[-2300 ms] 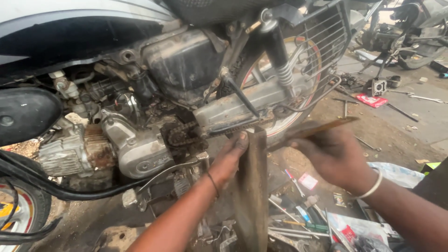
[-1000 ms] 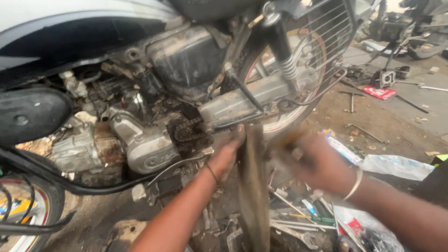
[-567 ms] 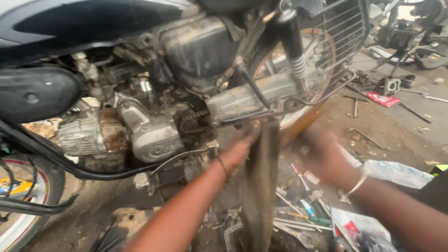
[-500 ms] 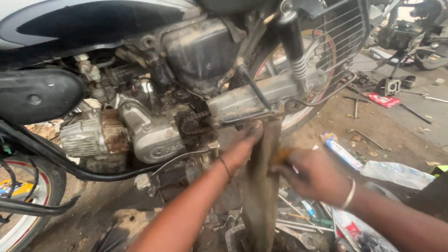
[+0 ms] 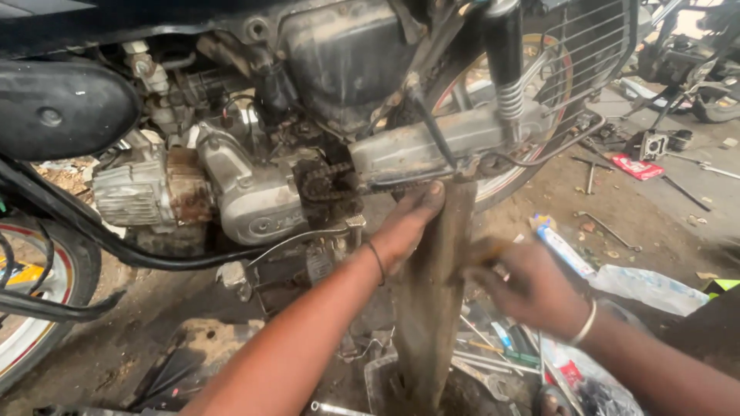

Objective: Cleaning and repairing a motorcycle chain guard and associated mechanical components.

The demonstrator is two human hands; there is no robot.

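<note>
— Hands first, then: what are they on?

— The left hand [image 5: 412,219] has its grimy fingers pressed against the top of a long, flat, rust-brown grease-caked metal cover [image 5: 433,308] that stands nearly upright, its upper end just below the motorcycle's swing arm. The right hand [image 5: 532,289] is blurred; it is closed around something yellowish at the cover's right edge, but what that is I cannot make out.

— And the cover's lower end?

— It goes down into a clutter of tools and out of view at the bottom edge.

— What sits above it?

— A dull grey, dusty swing arm [image 5: 455,142], with a greasy black drive chain [image 5: 327,181] wrapped on its sprocket to the left, partly hidden behind the casing. Beside that, the rounded silver aluminium engine case [image 5: 258,204], scuffed and stained, and a rusted ribbed cylinder [image 5: 142,192].

— Further out?

— A chrome shock-absorber spring [image 5: 510,96] over the spoked rear wheel [image 5: 539,115], mostly hidden. On the dirt ground [image 5: 640,216], scattered spanners, a red flat packet [image 5: 636,166] and a crumpled clear plastic bag [image 5: 644,285].
</note>
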